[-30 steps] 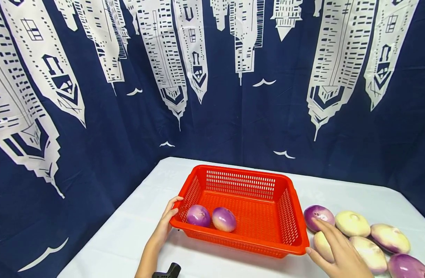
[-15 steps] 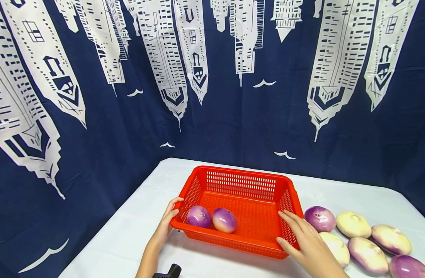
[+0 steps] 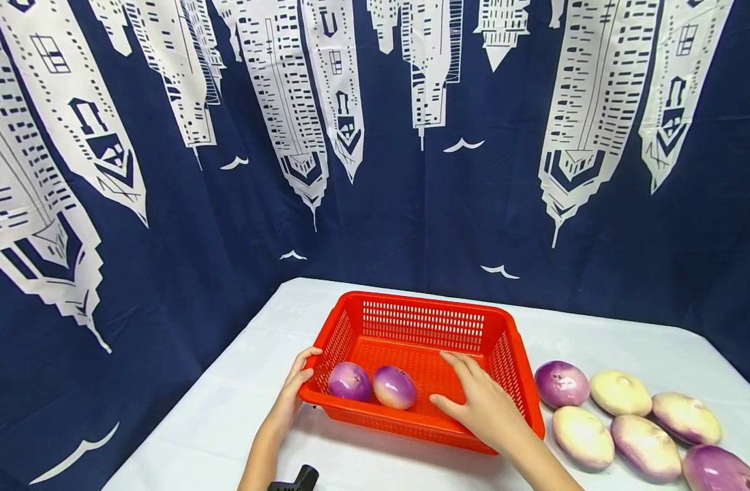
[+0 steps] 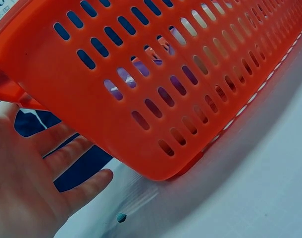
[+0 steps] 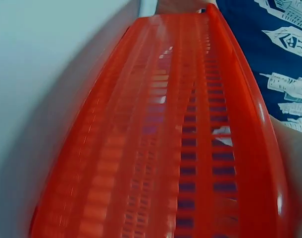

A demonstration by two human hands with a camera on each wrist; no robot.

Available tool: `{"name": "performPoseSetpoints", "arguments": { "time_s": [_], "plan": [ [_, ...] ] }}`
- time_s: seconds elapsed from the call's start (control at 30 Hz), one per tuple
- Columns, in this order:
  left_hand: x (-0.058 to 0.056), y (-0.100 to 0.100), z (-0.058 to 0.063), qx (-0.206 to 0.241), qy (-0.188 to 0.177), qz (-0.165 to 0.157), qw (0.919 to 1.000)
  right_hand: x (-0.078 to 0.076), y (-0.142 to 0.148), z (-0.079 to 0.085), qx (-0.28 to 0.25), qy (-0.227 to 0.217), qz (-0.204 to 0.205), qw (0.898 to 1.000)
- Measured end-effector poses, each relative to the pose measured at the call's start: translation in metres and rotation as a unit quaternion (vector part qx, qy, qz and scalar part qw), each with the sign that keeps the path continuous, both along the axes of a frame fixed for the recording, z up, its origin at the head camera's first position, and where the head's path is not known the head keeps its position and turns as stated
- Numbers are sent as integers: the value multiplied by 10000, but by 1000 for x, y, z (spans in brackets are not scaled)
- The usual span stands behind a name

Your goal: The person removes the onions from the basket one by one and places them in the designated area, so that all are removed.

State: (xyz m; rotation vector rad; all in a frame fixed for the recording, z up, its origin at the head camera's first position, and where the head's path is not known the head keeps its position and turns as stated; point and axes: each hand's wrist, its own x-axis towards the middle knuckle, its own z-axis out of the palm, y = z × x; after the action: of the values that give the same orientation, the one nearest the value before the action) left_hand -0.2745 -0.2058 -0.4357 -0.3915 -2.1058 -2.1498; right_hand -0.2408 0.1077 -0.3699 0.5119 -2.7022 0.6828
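A red plastic basket [image 3: 436,429] with slotted walls stands on the table. Inside its left part lie a glossy purple oval vegetable [image 3: 349,382] and, beside it, a purple one fading to cream [image 3: 395,387]. My left hand [image 3: 289,395] holds the basket's left rim near the front corner; in the left wrist view its fingers reach along the outer wall. Over the basket's right half hovers my right hand [image 3: 482,402], fingers spread and nothing between them, its tips pointing toward the vegetables. In the right wrist view the basket [image 5: 141,148] is seen along its slotted side.
Several purple and cream oval vegetables [image 3: 582,438] lie grouped on the white table [image 3: 240,382], right of the basket. A dark blue curtain [image 3: 412,225] with white buildings hangs behind. A black device [image 3: 301,477] shows by the left forearm.
My right hand has moved left, from over the loose vegetables at the right, across the basket's right rim, to above its interior. My left hand stays at the left rim.
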Motion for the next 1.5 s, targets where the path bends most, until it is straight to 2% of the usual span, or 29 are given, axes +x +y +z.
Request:
{"name": "performPoseSetpoints", "arguments": {
  "time_s": [0.1, 0.27, 0.5, 0.73, 0.87, 1.03, 1.13, 1.2, 1.33, 1.5],
  "plan": [
    [0, 0, 0, 15, 28, -15, 10000, -8, -13, 1, 22, -348, -89, 9994],
    [1, 1, -1, -10, 16, -18, 10000, -19, -30, 0, 171, -644, -104, 9977],
    [0, 1, 0, -53, -14, 15, 10000, -30, -49, 5, 504, -946, 166, 9941],
    [1, 3, -3, -64, -39, -31, 10000, -35, -59, -1, -2, -1853, 467, 9816],
    [0, 2, -2, -106, -82, 16, 9999, -39, -60, -6, -363, -2067, 656, 9755],
    [0, -2, -3, -133, -53, 17, 9999, -44, -60, -6, -724, -2337, 1005, 9644],
    [0, -5, -6, -214, 91, -25, 9997, -46, -61, -7, -846, -2548, 1328, 9541],
    [0, -6, -7, -230, 177, -56, 9996, -47, -61, -8, -886, -2623, 1686, 9460],
    [-1, -4, -5, -185, 138, -115, 9997, -48, -59, -10, -654, -2746, 2199, 9338],
    [0, 0, -2, -91, -30, -74, 9999, -47, -55, -10, -314, -2589, 2486, 9328]
  ]
}}
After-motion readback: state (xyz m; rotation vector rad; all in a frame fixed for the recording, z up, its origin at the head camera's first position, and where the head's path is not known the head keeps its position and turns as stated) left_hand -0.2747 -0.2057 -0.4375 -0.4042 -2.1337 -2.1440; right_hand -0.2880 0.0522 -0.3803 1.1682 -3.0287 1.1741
